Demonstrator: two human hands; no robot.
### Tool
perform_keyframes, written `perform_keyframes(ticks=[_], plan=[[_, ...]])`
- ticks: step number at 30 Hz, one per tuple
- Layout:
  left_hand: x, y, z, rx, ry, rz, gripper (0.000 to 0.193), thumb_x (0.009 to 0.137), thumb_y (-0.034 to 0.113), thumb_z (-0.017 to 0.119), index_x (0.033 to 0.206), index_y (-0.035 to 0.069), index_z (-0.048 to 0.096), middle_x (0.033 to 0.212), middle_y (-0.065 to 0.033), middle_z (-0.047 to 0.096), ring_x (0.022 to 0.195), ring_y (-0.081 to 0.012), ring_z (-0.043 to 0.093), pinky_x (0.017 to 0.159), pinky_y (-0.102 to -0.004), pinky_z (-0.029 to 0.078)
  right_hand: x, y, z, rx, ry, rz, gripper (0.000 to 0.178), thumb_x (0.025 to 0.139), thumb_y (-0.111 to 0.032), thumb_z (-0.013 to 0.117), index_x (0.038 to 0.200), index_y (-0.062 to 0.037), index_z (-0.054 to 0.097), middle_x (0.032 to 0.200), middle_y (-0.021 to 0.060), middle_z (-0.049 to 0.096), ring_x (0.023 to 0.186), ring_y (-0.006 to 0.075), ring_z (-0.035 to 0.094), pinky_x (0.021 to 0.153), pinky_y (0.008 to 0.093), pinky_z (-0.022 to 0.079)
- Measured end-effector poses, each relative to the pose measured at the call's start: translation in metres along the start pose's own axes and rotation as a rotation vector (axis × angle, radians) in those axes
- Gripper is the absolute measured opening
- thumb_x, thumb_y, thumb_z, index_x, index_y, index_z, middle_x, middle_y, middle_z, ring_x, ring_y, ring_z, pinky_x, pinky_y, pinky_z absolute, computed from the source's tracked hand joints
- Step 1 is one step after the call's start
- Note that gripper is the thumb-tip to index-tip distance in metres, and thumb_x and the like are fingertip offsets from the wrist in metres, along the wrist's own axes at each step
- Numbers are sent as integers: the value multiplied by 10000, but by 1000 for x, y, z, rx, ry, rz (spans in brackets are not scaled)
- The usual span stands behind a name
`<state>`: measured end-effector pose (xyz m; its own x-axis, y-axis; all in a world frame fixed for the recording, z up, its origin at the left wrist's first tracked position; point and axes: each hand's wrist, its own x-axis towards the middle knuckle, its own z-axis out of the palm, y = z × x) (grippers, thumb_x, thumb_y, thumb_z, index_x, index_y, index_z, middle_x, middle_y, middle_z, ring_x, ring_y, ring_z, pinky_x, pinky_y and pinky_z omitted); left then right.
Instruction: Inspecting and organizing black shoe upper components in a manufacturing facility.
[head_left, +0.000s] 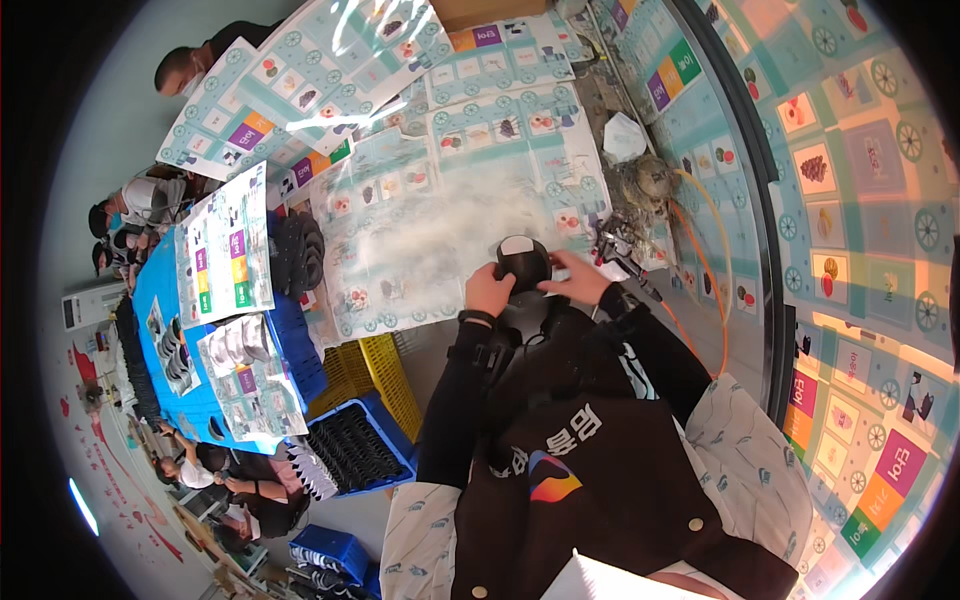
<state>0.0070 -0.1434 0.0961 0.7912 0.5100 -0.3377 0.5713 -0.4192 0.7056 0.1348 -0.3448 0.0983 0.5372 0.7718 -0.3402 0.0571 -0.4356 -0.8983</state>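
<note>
My left hand (490,291) grips the left side of a rounded, dark, glossy piece (527,270) with a pale patch on top; its exact kind is unclear. On the piece's right edge, the fingers of my right hand (582,279) are closed against it. Both hands hold it over the near edge of a work table (400,290) covered in printed sheets, with white powdery smears across the middle. Below the piece, parts of my fingers are hidden.
Left of the table, dark curved pieces (297,252) are stacked. A blue crate (400,470) and a yellow crate (395,385) stand lower left, beside a blue-covered table (155,290). Hoses (722,300) hang at right, near tools (625,250). Several people work at far left.
</note>
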Motion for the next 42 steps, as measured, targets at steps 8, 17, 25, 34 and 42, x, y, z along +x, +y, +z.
perform_keyframes(ticks=[8, 17, 25, 34, 42], plan=[[50, -3, 47, 194, -77, -58, 424, 754, 331, 675, 1000, -11, 725, 942, -222, 729, 919, -405, 690, 849, -472, 555, -20, 98, -60, -1006, 466, 169, 452, 832, -104, 666, 1254, -33, 522, 1203, 152, 494, 1198, 348, 489, 840, 431, 581], [74, -21, 62, 124, -130, -36, 540, 824, 356, 741, 1208, -17, 674, 1021, -173, 752, 908, -297, 730, 786, -416, 586, -33, 98, -84, -726, 413, 48, 504, 770, -66, 650, 1252, 7, 521, 1227, 187, 540, 1179, 396, 511, 958, 467, 486], [76, -55, 62, -166, -184, -107, 428, 914, 252, 701, 1241, -20, 656, 995, -135, 743, 811, -193, 723, 658, -318, 588, -32, -41, -68, -115, 39, 225, 339, 770, -149, 600, 1084, -45, 672, 969, 237, 690, 953, 450, 634, 825, 490, 516], [82, -72, 69, -142, -181, 7, 413, 908, 218, 692, 1244, -19, 652, 977, -128, 744, 807, -185, 722, 665, -323, 576, -9, -49, -52, -393, 166, 199, 231, 808, -225, 585, 934, -75, 707, 925, 223, 692, 937, 440, 642, 816, 540, 500], [87, -70, 67, -120, -224, 13, 401, 895, 211, 694, 1214, -28, 654, 937, -129, 747, 797, -195, 727, 667, -323, 575, -7, -51, -54, -468, 126, 182, 253, 775, -189, 587, 977, -78, 693, 891, 227, 676, 903, 455, 623, 785, 534, 495]])
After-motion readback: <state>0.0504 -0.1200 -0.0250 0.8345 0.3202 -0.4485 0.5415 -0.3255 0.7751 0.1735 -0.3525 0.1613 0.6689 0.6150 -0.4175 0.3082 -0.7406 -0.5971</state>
